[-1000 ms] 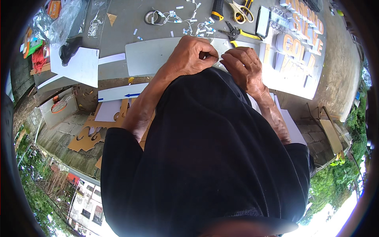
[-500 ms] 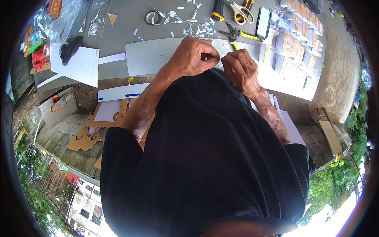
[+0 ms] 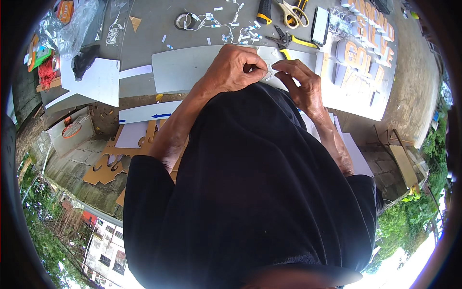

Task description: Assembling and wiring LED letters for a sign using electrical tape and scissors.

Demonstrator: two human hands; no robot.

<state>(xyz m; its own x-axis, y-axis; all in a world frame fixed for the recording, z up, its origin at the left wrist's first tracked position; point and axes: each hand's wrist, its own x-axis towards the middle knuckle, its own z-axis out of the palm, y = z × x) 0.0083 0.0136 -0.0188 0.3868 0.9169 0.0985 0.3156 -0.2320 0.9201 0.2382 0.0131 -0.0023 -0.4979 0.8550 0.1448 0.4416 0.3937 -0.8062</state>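
My left hand is closed in a pinch above the near edge of the table. A thin wire seems to stick out at its fingertips; most of it is hidden. Just to the right, my right hand has its thumb and forefinger apart, and nothing shows between them. Beneath both hands lies a long pale grey strip with rounded corners. Beyond the hands, a string of small white LED modules and loose bits spread over the table. Wire strippers with yellow and black handles lie close behind the right hand.
Scissors, a roll of tape and a black phone-like slab lie at the back. Raised letters stand on a white sheet at right. Plastic bags and white cut pieces are at left; brown cut-out board lies lower down.
My right hand has drawn slightly right, away from the left fingertips, and its thumb and forefinger have parted. The left hand keeps its pinch in nearly the same place.
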